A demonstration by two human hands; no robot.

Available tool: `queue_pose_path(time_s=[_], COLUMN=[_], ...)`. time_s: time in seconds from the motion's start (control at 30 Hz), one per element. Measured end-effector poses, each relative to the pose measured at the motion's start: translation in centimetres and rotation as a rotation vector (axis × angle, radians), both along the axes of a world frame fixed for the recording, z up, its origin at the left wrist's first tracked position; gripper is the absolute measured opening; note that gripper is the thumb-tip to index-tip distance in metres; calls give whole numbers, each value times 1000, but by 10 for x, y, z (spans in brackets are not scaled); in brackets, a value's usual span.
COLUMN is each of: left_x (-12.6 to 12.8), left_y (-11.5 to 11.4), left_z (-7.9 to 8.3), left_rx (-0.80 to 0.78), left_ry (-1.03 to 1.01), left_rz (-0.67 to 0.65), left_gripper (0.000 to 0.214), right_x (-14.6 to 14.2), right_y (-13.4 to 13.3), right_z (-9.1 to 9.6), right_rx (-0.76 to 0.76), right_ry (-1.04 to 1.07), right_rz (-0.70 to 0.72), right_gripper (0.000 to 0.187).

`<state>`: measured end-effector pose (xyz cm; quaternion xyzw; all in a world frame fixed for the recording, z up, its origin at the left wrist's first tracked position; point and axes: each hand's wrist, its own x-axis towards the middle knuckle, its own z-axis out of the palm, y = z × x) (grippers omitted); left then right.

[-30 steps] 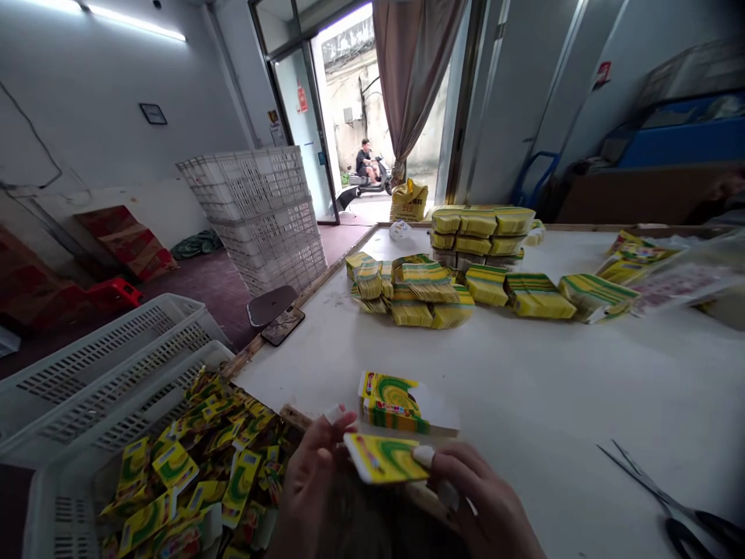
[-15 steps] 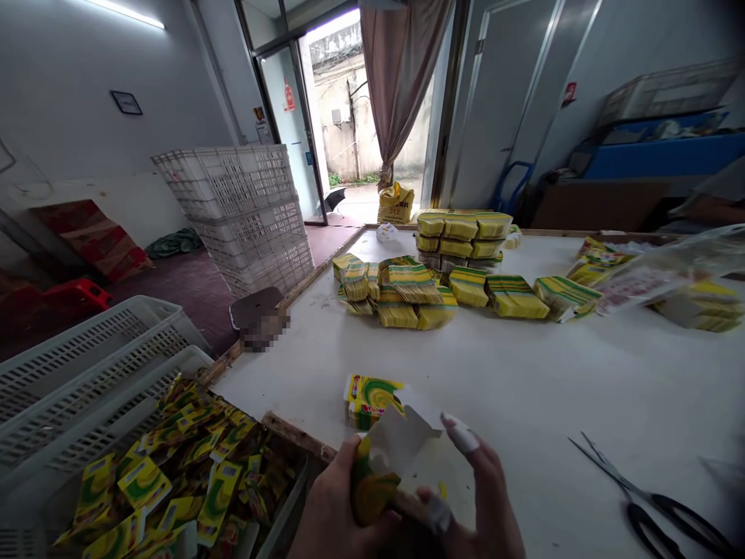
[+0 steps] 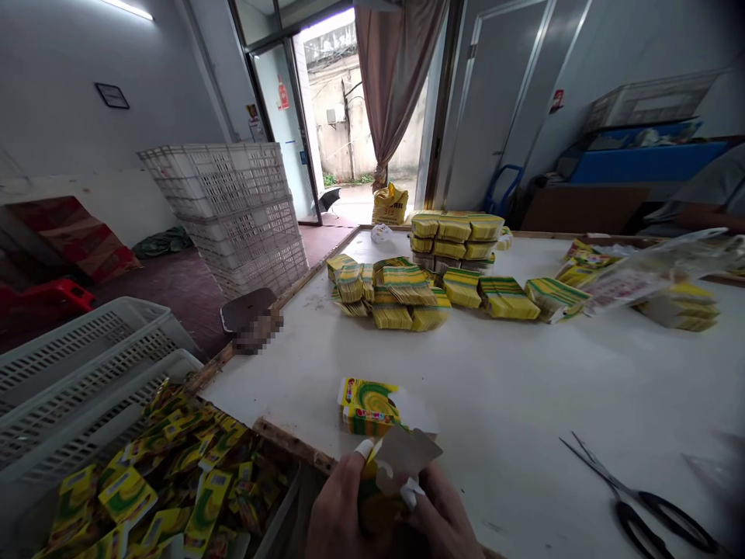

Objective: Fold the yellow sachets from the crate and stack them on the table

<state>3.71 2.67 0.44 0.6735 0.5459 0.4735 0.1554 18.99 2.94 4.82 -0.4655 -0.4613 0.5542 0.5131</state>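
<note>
At the table's near edge, my left hand point(image 3: 337, 505) wraps round a small yellow and green carton point(image 3: 375, 501) with its grey flaps point(image 3: 407, 452) standing up. My right hand point(image 3: 443, 512) is closed at the carton's other side, its white-wrapped fingertip against the flap. White wrapping also covers a fingertip of my left hand. The carton's lower part is dark and partly hidden by my fingers. Just beyond my hands lies a stack of flat yellow and green cartons point(image 3: 372, 405) with white flaps.
Black-handled scissors point(image 3: 625, 489) lie open at right. Bundled carton stacks point(image 3: 407, 291) stand farther back, near a clear plastic bag point(image 3: 646, 272). A crate point(image 3: 195, 361) of finished-looking cartons point(image 3: 131, 493) is at lower left. White crates point(image 3: 233, 210) rise beyond. Someone's sleeve point(image 3: 719, 186) shows at far right.
My right hand's fingers, spread beside the carton before, have closed in on its flap. The carton has turned, with its flaps now upright. The view has shifted slightly right.
</note>
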Motion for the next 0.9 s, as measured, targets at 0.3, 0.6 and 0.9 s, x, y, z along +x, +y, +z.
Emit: queue_pose_path(time_s=[0.3, 0.6, 0.9], left_x=[0, -3, 1], left_y=[-9, -16, -23], left_z=[-8, 12, 22], left_rx=[-128, -264, -387], left_ry=[-46, -70, 99], left_rz=[58, -69, -297], left_gripper=[62, 76, 73], right_x=[-3, 15, 13], right_y=[-3, -18, -9], right_z=[-16, 8, 8], right_rx=[-177, -69, -162], right_ry=[448, 216, 235], right_rz=[102, 187, 168], right_gripper=[28, 43, 33])
